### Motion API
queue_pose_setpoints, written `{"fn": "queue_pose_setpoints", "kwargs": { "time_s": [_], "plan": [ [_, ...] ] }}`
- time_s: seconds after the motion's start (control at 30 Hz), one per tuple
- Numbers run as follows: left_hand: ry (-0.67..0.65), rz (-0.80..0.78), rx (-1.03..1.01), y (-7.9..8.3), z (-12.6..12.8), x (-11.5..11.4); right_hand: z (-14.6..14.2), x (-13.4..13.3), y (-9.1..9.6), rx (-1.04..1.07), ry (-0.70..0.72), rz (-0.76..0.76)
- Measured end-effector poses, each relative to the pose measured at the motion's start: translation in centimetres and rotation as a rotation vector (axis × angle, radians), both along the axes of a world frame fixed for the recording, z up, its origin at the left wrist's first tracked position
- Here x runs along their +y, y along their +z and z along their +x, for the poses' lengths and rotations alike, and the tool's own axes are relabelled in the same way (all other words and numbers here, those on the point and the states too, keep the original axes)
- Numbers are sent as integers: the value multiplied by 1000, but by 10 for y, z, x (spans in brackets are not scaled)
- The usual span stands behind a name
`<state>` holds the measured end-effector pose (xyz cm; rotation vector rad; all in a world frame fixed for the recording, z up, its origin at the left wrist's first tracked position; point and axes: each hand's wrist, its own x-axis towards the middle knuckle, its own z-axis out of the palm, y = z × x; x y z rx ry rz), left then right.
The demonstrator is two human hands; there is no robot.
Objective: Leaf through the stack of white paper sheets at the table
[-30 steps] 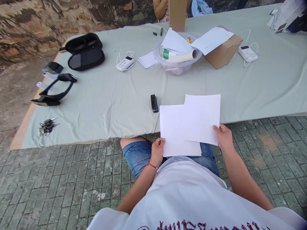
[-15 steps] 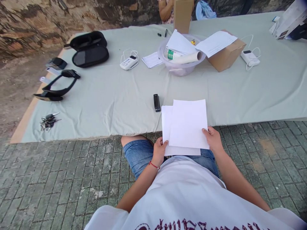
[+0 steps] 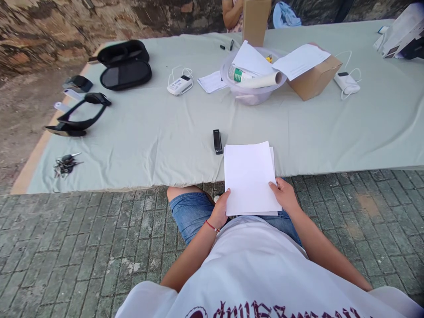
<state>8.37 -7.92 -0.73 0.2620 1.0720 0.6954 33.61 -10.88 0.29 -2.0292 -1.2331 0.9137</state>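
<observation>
Two white paper sheets (image 3: 249,176) lie almost squarely stacked, held over my lap at the near edge of the table (image 3: 149,141). My left hand (image 3: 221,210) grips their lower left corner, thumb on top. My right hand (image 3: 284,194) pinches their lower right edge. A small black stapler (image 3: 217,141) rests on the grey cloth just left of the sheets' top corner.
On the cloth: a clear bowl (image 3: 252,90) with a rolled paper and a bottle, a cardboard box (image 3: 314,77) under a sheet, two white power banks (image 3: 179,84), a black case (image 3: 123,66), a black headset (image 3: 77,117), keys (image 3: 65,164). Another person stands at the far edge.
My right hand slid its sheet leftward over the one in my left hand, so the two offset sheets now sit almost aligned as one stack.
</observation>
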Motion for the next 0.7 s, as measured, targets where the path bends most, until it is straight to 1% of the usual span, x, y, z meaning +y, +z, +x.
{"fn": "queue_pose_setpoints", "kwargs": {
  "time_s": [0.07, 0.13, 0.2, 0.27, 0.33, 0.4, 0.5, 0.53, 0.6, 0.7],
  "plan": [
    [-68, -6, 43, -3, 1, 0, -2, -3, -1, -60, 18, -27],
    [-110, -2, 93, -7, 2, 0, 0, -5, -2, -143, 3, -12],
    [-117, 0, 121, -8, 3, 0, 5, -7, -2, -213, -44, 27],
    [-119, -8, 110, -7, 3, -1, 12, -7, -2, -225, -94, 27],
    [-140, -17, 58, -4, 2, -2, 18, -6, -2, -178, -114, -5],
    [-195, -11, -23, -1, 0, -3, 21, -5, -2, -92, -105, -29],
    [-299, 17, -106, 3, -2, -3, 19, -3, -4, 49, -53, -59],
    [-313, 28, -112, 2, -2, -1, 18, -3, -5, 87, -35, -71],
    [-289, 44, -116, 0, -5, 6, 17, -3, -6, 166, -22, -94],
    [-176, 27, -151, -7, -9, 22, 19, -5, -6, 345, -24, -124]
  ]
}}
